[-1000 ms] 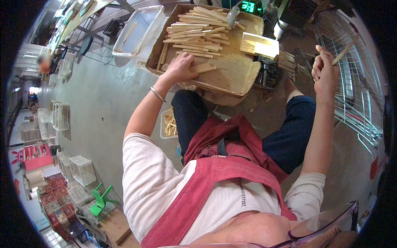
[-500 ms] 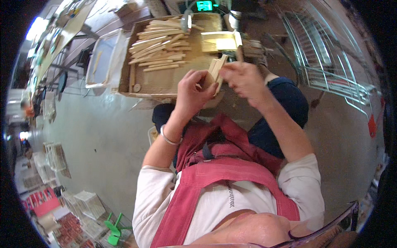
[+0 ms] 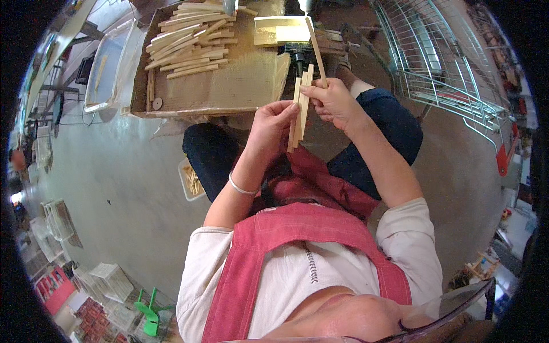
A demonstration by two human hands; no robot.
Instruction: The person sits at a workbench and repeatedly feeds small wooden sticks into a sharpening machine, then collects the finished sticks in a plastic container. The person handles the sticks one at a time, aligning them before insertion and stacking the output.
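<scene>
A few pale wooden sticks (image 3: 301, 114) stand roughly upright between my hands, side by side, with uneven top ends. My left hand (image 3: 269, 126) pinches them from the left between thumb and fingers. On the other side, the thumb and curled fingers of my right hand (image 3: 334, 103) grip the same sticks. One longer, darker wooden stick (image 3: 317, 54) rises from behind my right fingers and leans up and left. Just beyond the sticks is a black fixture (image 3: 299, 57), beside a brightly lit, pale yellow board (image 3: 280, 31).
A shallow cardboard box (image 3: 246, 88) ahead of me holds a loose pile of wooden sticks (image 3: 191, 40) and a small round disc (image 3: 157, 103). Left of it stands a white plastic bin (image 3: 106, 63). Wooden pieces fill a small tub (image 3: 191, 180) by my left knee. A wire rack (image 3: 440, 68) stands at right.
The view has shifted, so the box sits higher and further left. My right hand, blurred before, now grips the sticks clearly. The sticks stand more upright and lower between my hands.
</scene>
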